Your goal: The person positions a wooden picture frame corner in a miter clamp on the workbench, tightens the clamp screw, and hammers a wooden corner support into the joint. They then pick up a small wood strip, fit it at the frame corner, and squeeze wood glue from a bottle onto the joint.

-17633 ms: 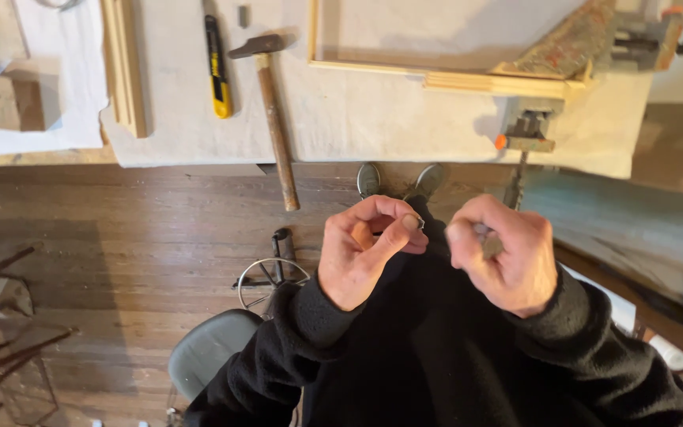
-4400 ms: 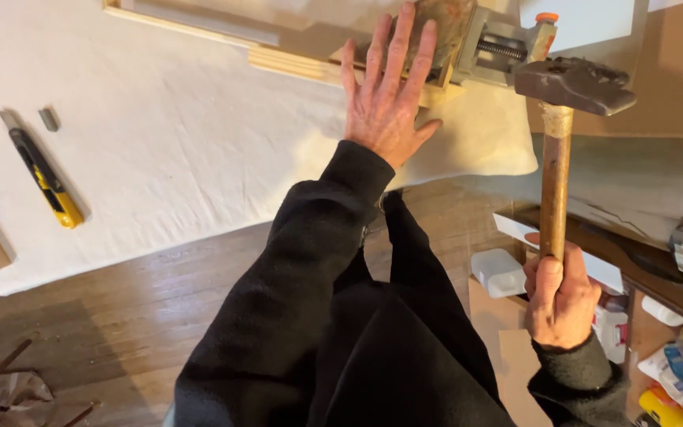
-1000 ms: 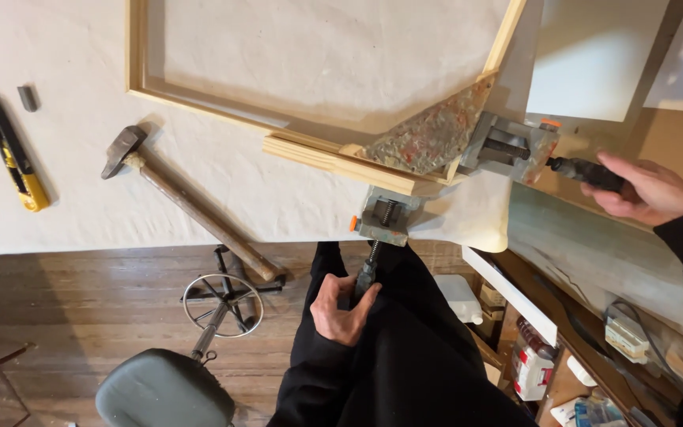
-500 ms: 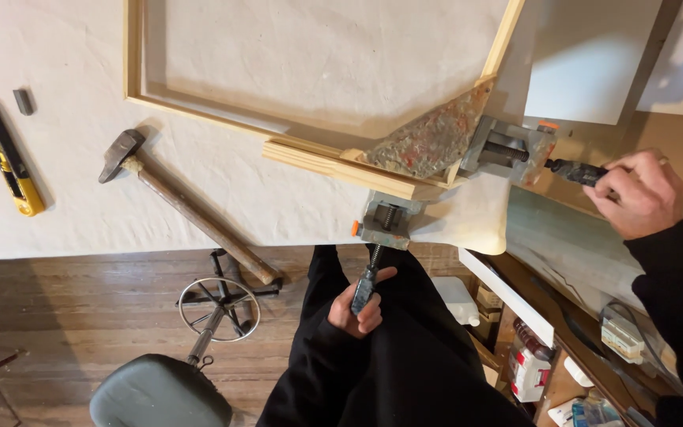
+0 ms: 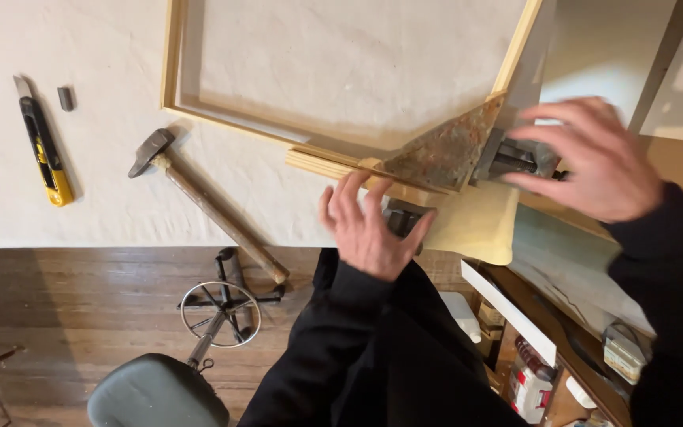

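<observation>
A pale wooden frame (image 5: 223, 126) lies on a white cloth-covered table (image 5: 120, 198). A rusty triangular corner clamp (image 5: 444, 154) grips the frame's near right corner. My left hand (image 5: 369, 225) rests with spread fingers on the clamp's lower metal jaw (image 5: 405, 215) and the frame's near rail. My right hand (image 5: 586, 158), blurred, has its fingers and thumb apart around the clamp's right jaw (image 5: 511, 158) without closing on it.
A hammer (image 5: 207, 202) lies left of the clamp with its handle over the table's edge. A yellow and black utility knife (image 5: 41, 142) and a small dark block (image 5: 66, 98) lie far left. A stool (image 5: 160, 391) stands on the wood floor; shelves with clutter (image 5: 531, 372) are at lower right.
My left hand came up from the clamp handle below the table edge onto the lower jaw. My right hand moved left from the screw handle to the right jaw.
</observation>
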